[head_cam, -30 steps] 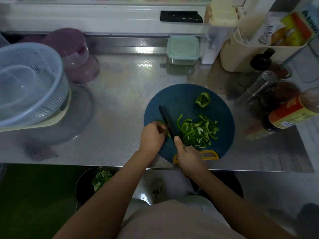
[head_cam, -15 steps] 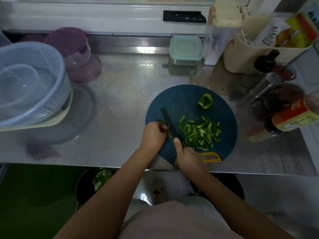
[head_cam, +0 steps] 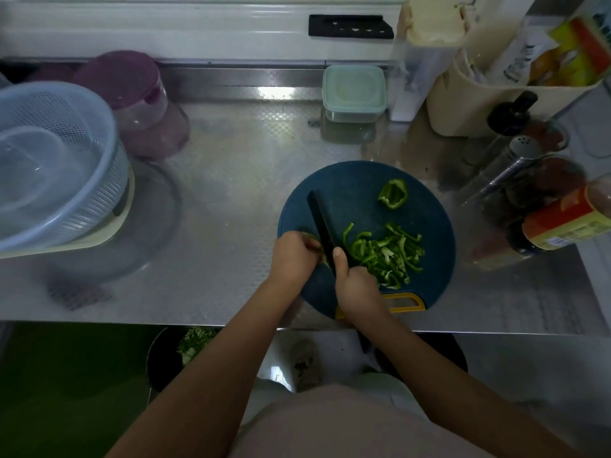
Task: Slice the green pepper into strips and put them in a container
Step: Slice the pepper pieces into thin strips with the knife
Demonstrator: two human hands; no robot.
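My left hand (head_cam: 292, 256) pins a pepper piece (head_cam: 310, 238) at the cutting board's (head_cam: 347, 190) left edge, mostly hidden under my fingers. My right hand (head_cam: 358, 289) grips the knife (head_cam: 320, 223), blade pointing away from me, touching the piece's right side. Cut strips (head_cam: 386, 256) pile up right of the blade.

One board (head_cam: 357, 193) lies mid-frame, with one knife (head_cam: 319, 219) over it. Two hands: left hand (head_cam: 292, 256), right hand (head_cam: 358, 289). Two uncut pepper parts: one chunk (head_cam: 392, 194) at the board's upper right, one piece (head_cam: 312, 239) mostly hidden by the left hand. One heap of strips (head_cam: 386, 252), too many to count. One colander (head_cam: 66, 180) at left, one lidded box (head_cam: 354, 92) at top
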